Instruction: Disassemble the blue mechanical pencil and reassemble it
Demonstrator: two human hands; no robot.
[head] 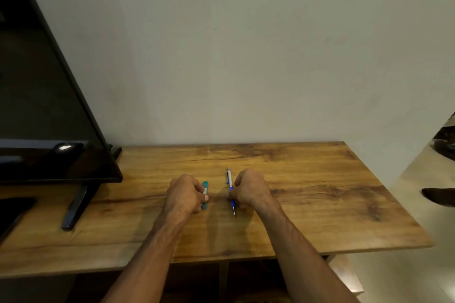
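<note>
Blue mechanical pencil (pixel 231 188) is sitting mid-bench (pixel 320 179), tip pointing toward the person, right hand (pixel 248 187) pinching its barrel. Left hand (pixel 184 193) is gripping a small teal case (pixel 205 185) just beside it.

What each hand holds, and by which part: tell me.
Right hand pinches the blue mechanical pencil around its middle. Left hand holds a small teal case by its middle, both ends showing.

Hands (pixel 183 192) (pixel 250 187) on blue pencil (pixel 229 178), teal case (pixel 205 184)
</note>
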